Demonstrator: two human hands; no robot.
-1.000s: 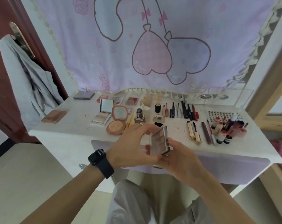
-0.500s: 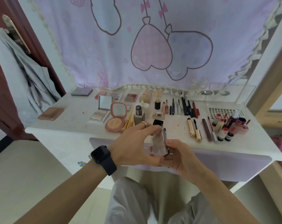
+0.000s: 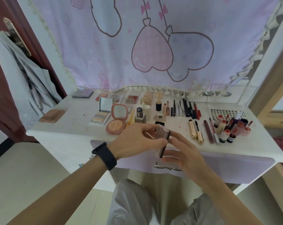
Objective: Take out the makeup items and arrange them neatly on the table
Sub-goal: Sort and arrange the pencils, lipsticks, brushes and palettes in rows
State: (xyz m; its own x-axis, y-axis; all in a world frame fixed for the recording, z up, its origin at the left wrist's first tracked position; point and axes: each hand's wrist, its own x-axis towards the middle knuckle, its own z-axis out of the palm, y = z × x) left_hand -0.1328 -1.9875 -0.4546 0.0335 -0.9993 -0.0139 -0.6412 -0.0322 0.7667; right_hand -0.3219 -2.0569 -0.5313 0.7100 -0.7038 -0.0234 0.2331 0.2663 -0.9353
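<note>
Head view: the counter (image 3: 69, 132) carries laid-out makeup (image 3: 186, 109). Above its front edge, the left hand (image 3: 137, 140) and right hand (image 3: 184, 153) have fingers clamped on a small palette (image 3: 164, 140), held edge-on. It looks mid-placement; next, lay it flat in a gap.

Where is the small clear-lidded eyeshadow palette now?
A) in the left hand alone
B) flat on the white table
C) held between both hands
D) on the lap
C: the left hand and right hand both grip the small clear-lidded eyeshadow palette in the air, off the white table.
</note>
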